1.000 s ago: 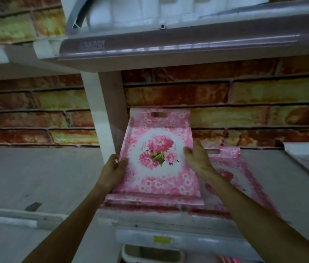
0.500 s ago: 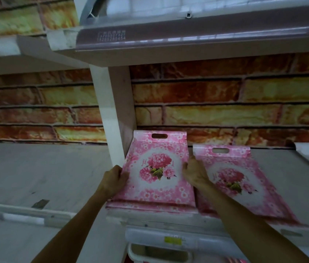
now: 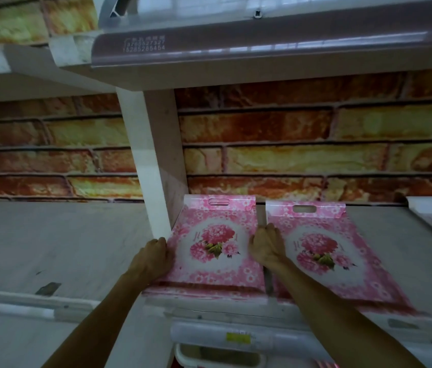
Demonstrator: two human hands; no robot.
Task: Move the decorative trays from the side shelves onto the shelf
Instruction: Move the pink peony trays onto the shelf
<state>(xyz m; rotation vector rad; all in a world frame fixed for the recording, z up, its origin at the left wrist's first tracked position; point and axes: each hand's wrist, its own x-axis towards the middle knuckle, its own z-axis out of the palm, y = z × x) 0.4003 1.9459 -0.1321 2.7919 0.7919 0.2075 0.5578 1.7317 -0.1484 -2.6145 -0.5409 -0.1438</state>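
While the left tray (image 3: 216, 247) lies flat on the shelf (image 3: 408, 251) against the white upright (image 3: 153, 166), keep the left hand (image 3: 153, 257) curled on its left rim and the right hand (image 3: 266, 247) gripping its right rim; release evenly. Just right lies a 2nd tray (image 3: 323, 251). Both look rigid and glossy, rectangular, pink-floral, with slotted far handles.

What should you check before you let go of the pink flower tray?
1. Left tray lies flat on the shelf: ok.
2. Left hand on its left edge: ok.
3. Right hand on its right edge: ok.
4. Gap to the second tray: ok, a narrow strip shows.
5. Clear of the white post: cannot tell, very close.
6. Front edge fully on the shelf: cannot tell.
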